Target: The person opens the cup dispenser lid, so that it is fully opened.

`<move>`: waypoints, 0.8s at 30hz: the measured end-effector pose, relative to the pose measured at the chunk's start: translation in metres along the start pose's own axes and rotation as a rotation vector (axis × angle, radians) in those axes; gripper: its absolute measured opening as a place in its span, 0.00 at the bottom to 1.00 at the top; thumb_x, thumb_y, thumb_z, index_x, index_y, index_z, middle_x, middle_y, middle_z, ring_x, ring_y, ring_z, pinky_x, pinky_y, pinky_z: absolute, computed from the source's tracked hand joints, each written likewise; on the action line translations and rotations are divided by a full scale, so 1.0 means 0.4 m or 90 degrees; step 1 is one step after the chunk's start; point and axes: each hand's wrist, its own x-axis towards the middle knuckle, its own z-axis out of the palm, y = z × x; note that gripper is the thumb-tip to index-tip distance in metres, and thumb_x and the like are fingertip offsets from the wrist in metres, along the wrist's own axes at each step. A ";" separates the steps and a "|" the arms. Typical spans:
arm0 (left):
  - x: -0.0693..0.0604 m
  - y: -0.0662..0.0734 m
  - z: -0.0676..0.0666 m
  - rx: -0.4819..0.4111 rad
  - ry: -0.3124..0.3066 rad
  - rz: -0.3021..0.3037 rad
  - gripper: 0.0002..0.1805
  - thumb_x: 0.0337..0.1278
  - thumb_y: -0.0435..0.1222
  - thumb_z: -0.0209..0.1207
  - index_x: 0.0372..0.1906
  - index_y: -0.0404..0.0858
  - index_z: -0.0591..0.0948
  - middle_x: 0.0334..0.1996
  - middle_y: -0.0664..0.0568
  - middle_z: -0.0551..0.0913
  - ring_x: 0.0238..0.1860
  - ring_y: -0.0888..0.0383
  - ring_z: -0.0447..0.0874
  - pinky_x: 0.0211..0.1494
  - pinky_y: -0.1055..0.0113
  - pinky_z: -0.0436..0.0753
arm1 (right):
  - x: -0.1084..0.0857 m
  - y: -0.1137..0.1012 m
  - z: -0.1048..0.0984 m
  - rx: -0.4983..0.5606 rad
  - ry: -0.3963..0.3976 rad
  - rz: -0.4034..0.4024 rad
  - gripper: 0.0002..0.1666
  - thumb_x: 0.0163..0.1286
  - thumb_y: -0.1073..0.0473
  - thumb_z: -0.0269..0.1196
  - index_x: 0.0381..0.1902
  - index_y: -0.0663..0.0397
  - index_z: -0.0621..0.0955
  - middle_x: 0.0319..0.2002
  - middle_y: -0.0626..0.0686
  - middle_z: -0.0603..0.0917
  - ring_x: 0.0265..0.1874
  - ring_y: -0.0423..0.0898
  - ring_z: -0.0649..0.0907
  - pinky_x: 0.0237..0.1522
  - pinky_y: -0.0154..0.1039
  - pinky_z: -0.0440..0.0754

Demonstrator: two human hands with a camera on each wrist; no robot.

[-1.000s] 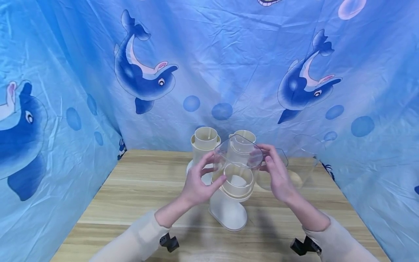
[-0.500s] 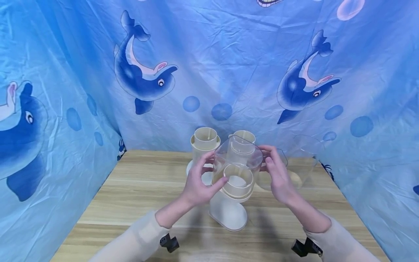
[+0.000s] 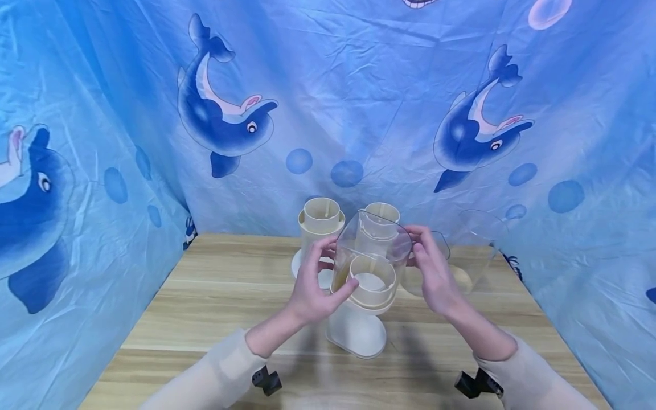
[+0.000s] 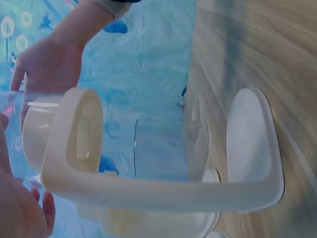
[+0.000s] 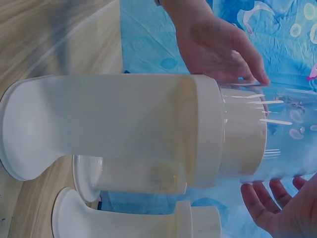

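Both my hands hold a clear plastic container (image 3: pixel 353 236) set around the collar of the nearest cream stand (image 3: pixel 359 336). My left hand (image 3: pixel 310 290) grips its left side, with the thumb across the near face. On the opposite side, my right hand (image 3: pixel 434 279) curls its fingers against the wall. In the right wrist view, the clear wall (image 5: pixel 297 134) surrounds the stand's round neck (image 5: pixel 242 134). The stand has an upright column and a flat rounded foot (image 4: pixel 250 139), which rests on the table. How firmly the container is seated cannot be told.
Behind stand two similar cream stands, one at the back left (image 3: pixel 322 219) and another at the back right (image 3: pixel 384 212). More clear containers (image 3: pixel 479 250) stand at the right, beside a pale round piece (image 3: pixel 461 279). Wooden tabletop (image 3: pixel 205 319) meets a blue dolphin-print curtain (image 3: pixel 333 114).
Almost nothing differs. Both hands keep their hold on the clear container, and the left thumb has shifted slightly to the right along it.
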 end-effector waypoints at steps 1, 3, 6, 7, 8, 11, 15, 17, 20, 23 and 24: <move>-0.003 0.002 0.002 0.001 -0.002 -0.004 0.41 0.51 0.35 0.76 0.71 0.38 0.71 0.55 0.44 0.79 0.50 0.49 0.81 0.49 0.62 0.89 | -0.001 0.001 0.000 -0.001 -0.006 0.000 0.25 0.86 0.59 0.38 0.68 0.70 0.70 0.52 0.61 0.80 0.47 0.38 0.82 0.46 0.34 0.84; -0.012 0.005 0.005 0.011 0.000 -0.002 0.40 0.51 0.36 0.76 0.70 0.35 0.71 0.54 0.45 0.79 0.49 0.50 0.81 0.48 0.63 0.88 | -0.002 0.003 0.000 -0.007 -0.019 0.001 0.25 0.86 0.58 0.38 0.68 0.69 0.70 0.52 0.63 0.81 0.48 0.39 0.83 0.47 0.34 0.84; -0.019 0.004 0.003 0.022 0.006 0.011 0.43 0.49 0.37 0.78 0.69 0.34 0.70 0.53 0.45 0.79 0.47 0.51 0.81 0.46 0.64 0.87 | -0.001 0.006 -0.002 -0.009 -0.024 0.000 0.26 0.87 0.58 0.37 0.69 0.68 0.70 0.53 0.64 0.82 0.48 0.40 0.84 0.48 0.34 0.85; -0.017 0.002 0.002 0.021 0.008 0.019 0.44 0.47 0.36 0.78 0.70 0.35 0.70 0.53 0.45 0.79 0.46 0.51 0.81 0.46 0.64 0.87 | 0.001 0.007 -0.003 -0.009 -0.019 -0.002 0.26 0.87 0.58 0.37 0.69 0.68 0.70 0.54 0.65 0.82 0.49 0.40 0.84 0.48 0.35 0.85; -0.013 0.000 0.001 0.019 0.009 0.026 0.45 0.46 0.36 0.79 0.70 0.36 0.70 0.53 0.45 0.79 0.46 0.51 0.81 0.46 0.64 0.87 | 0.002 0.007 -0.005 -0.007 -0.011 -0.003 0.25 0.86 0.58 0.38 0.69 0.68 0.70 0.54 0.64 0.82 0.48 0.39 0.83 0.47 0.35 0.85; -0.005 -0.006 -0.002 0.008 0.007 0.028 0.46 0.44 0.34 0.79 0.71 0.38 0.70 0.52 0.45 0.78 0.44 0.51 0.80 0.45 0.65 0.86 | 0.006 0.006 -0.007 -0.004 0.000 -0.015 0.25 0.86 0.60 0.38 0.68 0.69 0.70 0.53 0.64 0.81 0.47 0.38 0.83 0.46 0.35 0.85; -0.008 -0.005 0.009 0.008 0.004 0.011 0.44 0.47 0.35 0.79 0.70 0.39 0.70 0.50 0.46 0.76 0.39 0.54 0.76 0.40 0.65 0.83 | 0.008 0.006 -0.002 -0.013 -0.012 -0.026 0.24 0.86 0.60 0.38 0.68 0.69 0.70 0.54 0.65 0.81 0.49 0.40 0.83 0.47 0.34 0.84; -0.012 -0.001 0.014 0.015 0.009 0.009 0.44 0.47 0.37 0.79 0.71 0.39 0.70 0.49 0.46 0.76 0.37 0.55 0.74 0.38 0.65 0.82 | 0.010 0.007 0.000 -0.016 -0.016 -0.025 0.25 0.86 0.60 0.38 0.69 0.68 0.70 0.55 0.65 0.82 0.49 0.41 0.84 0.47 0.33 0.83; -0.016 0.001 0.015 0.026 0.023 0.013 0.46 0.45 0.37 0.80 0.72 0.40 0.70 0.49 0.46 0.76 0.36 0.55 0.74 0.38 0.67 0.81 | 0.010 0.007 0.001 -0.011 -0.009 -0.020 0.25 0.86 0.60 0.38 0.69 0.66 0.71 0.55 0.64 0.83 0.48 0.43 0.85 0.47 0.34 0.83; -0.016 0.001 0.011 0.028 0.031 0.021 0.48 0.43 0.36 0.80 0.73 0.41 0.70 0.52 0.46 0.77 0.40 0.53 0.76 0.43 0.67 0.83 | 0.008 0.006 0.001 -0.015 -0.004 -0.023 0.24 0.85 0.61 0.39 0.69 0.66 0.71 0.54 0.64 0.83 0.47 0.42 0.85 0.46 0.34 0.85; -0.016 0.001 0.011 0.032 0.031 0.020 0.49 0.43 0.36 0.80 0.74 0.41 0.70 0.53 0.46 0.77 0.41 0.53 0.77 0.45 0.67 0.83 | 0.007 0.005 0.001 -0.017 -0.005 -0.023 0.24 0.85 0.61 0.39 0.68 0.66 0.72 0.55 0.64 0.83 0.48 0.42 0.85 0.46 0.35 0.85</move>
